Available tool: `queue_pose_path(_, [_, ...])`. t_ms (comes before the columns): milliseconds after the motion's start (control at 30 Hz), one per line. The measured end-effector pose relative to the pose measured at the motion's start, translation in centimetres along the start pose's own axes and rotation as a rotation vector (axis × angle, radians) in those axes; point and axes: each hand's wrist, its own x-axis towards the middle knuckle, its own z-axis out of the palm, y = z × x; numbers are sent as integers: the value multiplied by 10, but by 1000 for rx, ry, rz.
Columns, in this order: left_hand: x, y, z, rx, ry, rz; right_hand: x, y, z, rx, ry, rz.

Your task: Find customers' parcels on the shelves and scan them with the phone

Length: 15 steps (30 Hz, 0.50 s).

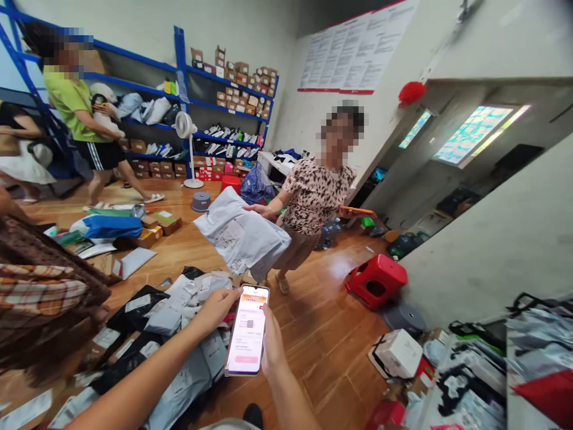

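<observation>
A smartphone (246, 346) with a lit white, orange and pink screen is held upright in front of me. My left hand (224, 303) grips its upper left edge. Along the right edge, my right hand (273, 339) is closed around it, thumb near the screen. Just beyond the phone, a person in a spotted top (317, 194) holds out a large grey-white mailer bag (239, 230) with a printed label. An orange phone-like object (358, 211) is in that person's other hand.
Below and left lies a heap of parcels (179, 316). Blue shelves (224, 80) with boxes line the back wall, by a white fan (190, 149). A red stool (378, 280) lies tipped over at right. Another person (74, 107) walks at left.
</observation>
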Motion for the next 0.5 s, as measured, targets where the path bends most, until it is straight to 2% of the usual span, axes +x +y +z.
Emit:
queue_pose_path(133, [23, 4, 65, 9, -42, 16, 7, -44, -52, 12, -22, -31])
queue_pose_path(267, [48, -3, 120, 16, -41, 25, 13, -82, -99, 21, -32, -52])
queue_pose_path(367, [63, -9, 150, 32, -28, 26, 14, -104, -126, 25, -35, -67])
queue_pose_path(500, [72, -10, 178, 57, 1, 9, 14, -121, -152, 39, -31, -70])
